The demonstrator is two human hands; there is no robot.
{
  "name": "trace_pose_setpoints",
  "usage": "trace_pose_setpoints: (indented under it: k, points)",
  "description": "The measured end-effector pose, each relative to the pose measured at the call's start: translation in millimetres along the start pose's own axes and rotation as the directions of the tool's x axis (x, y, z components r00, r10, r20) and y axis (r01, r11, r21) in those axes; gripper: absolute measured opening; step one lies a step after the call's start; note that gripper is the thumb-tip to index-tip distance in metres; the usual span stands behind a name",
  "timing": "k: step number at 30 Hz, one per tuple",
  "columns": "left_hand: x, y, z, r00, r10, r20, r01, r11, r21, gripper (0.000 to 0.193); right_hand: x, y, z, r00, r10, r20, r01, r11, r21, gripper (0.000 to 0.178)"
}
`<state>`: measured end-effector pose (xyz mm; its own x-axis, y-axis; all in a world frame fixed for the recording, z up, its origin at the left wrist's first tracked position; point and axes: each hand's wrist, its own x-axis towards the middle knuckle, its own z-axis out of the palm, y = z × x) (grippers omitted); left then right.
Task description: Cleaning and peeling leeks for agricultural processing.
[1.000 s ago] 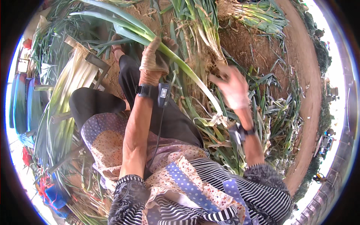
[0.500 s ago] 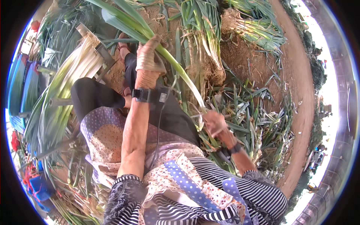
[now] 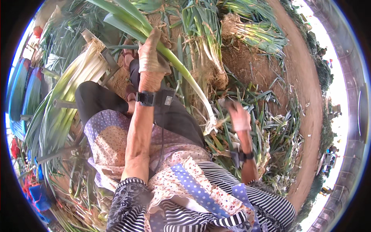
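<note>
- Leek [image 3: 185, 74], one, long: slants across the person's lap, green leaves toward upper left, white root end at lower right.
- Left hand [image 3: 152, 54], in a pale covering: grasps the leek about its green upper stalk.
- Right hand [image 3: 239, 117], blurred: raised beside the root end, apart from it (whether its fingers hold anything, I cannot tell).
- Wrist strap [image 3: 145, 98], black: on the left forearm.
- Row of leeks [image 3: 83, 67], pale-stalked: laid along a metal frame [image 3: 65, 103], left.
- Upright bundle [image 3: 206, 42], roots downward: ahead.
- Second bundle [image 3: 257, 34]: lying on soil, upper right.
- Loose leaves [image 3: 272, 129]: heaped right.
</note>
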<state>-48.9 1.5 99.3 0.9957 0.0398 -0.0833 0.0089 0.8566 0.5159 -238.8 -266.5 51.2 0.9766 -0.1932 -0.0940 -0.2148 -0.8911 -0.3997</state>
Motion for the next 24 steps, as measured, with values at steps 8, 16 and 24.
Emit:
trace_pose_setpoints:
  k: [8, 16, 24]
  points:
    - [-21, -1, 35, 0.995, 0.025, 0.096, -0.03, 0.998, 0.05, 0.015, 117, -124, 28, 0.557, -0.755, -0.347, 0.722, 0.646, -0.248, 0.037]
    - [-1, 30, 3, 0.978, 0.163, 0.129, -0.162, 0.987, -0.018, 0.028, 37, -79, 13, 0.945, 0.138, 0.296, -0.094, 0.983, -0.158, 0.044]
    - [7, 66, -14, 0.978, 0.189, -0.084, -0.186, 0.982, 0.046, 0.036, -87, 116, 70, 0.695, 0.681, 0.232, -0.485, 0.682, -0.547, 0.041]
